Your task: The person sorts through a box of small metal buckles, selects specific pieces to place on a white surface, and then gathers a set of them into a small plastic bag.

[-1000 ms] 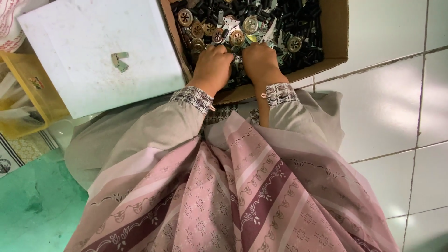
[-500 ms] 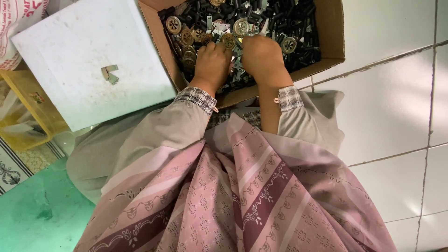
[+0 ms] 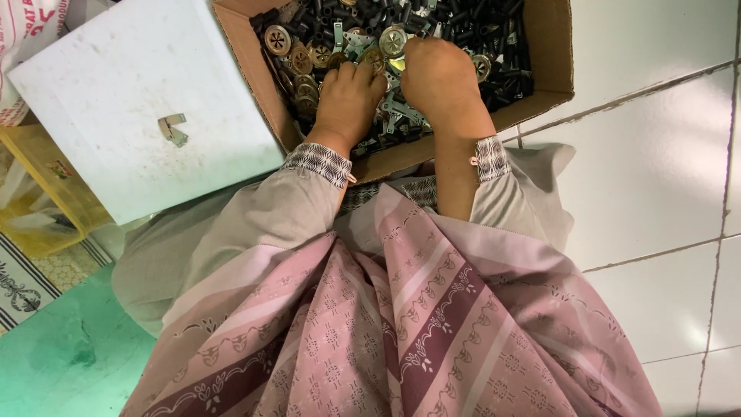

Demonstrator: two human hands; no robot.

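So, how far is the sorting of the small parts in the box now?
Done: one small metal bracket lies on the white board, apart from the rest. In hand: the left hand and the right hand both dig in the cardboard box. Left: the box is full of black pieces and round metal discs.

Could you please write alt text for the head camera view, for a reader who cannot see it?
Both hands, left hand and right hand, dig into a cardboard box of small metal discs and black parts on a white tiled floor. A white board lies beside it.
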